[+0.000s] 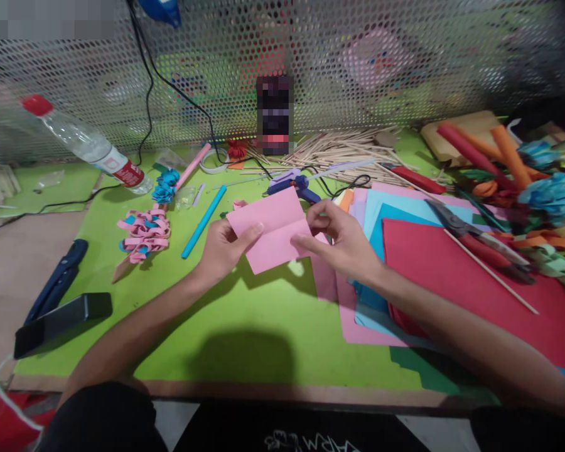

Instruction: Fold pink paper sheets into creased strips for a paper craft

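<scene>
A small pink paper sheet (277, 242) with a crease across its middle is held up over the green table. My left hand (228, 245) pinches its left edge, thumb on top and the other fingers hidden behind. At the right edge, my right hand (339, 238) grips the same sheet between thumb and curled fingers. Just beyond the paper lies a blue glue gun (294, 185). Another pink paper piece (324, 279) rests under my right hand, beside the stack of coloured paper.
Red paper (452, 270) tops the stack on the right, with pruning shears (480, 238) on it. A bottle (94, 147), a stapler (56, 279) and a black box (63, 323) are on the left. Thin sticks (329, 150) lie before the perforated metal screen (320, 50).
</scene>
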`<state>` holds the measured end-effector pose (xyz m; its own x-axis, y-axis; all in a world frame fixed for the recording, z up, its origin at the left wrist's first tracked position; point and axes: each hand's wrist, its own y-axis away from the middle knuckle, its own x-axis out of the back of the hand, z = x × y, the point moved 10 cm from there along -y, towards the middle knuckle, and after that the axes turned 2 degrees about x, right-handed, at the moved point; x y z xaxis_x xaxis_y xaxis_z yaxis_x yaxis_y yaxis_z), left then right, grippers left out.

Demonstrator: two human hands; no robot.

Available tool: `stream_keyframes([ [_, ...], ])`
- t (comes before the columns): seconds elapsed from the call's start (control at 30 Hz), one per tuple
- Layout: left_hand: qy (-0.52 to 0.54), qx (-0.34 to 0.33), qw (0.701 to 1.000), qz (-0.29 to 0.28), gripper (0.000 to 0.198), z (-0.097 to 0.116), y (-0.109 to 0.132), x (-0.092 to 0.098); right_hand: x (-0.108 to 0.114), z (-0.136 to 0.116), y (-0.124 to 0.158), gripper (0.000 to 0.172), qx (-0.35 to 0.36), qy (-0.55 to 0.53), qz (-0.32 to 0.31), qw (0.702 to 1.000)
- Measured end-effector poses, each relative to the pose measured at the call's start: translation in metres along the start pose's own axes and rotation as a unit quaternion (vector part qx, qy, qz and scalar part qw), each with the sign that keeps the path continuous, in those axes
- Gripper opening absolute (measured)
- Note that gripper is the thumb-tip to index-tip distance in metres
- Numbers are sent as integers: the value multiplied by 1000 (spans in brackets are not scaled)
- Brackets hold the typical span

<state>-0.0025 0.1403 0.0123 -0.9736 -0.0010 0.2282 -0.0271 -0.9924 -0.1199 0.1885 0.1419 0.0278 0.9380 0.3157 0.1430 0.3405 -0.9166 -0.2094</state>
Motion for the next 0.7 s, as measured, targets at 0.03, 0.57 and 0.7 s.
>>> stream_keyframes([
  [0.03,2,8,1000,-9,39,-1,1,-3,3,-2,0,34,11,-12,19,1000],
  [0.57,25,11,995,-98,68,6,5,-19,-13,0,2,35,17,-20,-74,997],
  [0.7,-129,-123,984,-17,67,29,6,-4,-7,3,1,28,18,-2,-45,999],
])
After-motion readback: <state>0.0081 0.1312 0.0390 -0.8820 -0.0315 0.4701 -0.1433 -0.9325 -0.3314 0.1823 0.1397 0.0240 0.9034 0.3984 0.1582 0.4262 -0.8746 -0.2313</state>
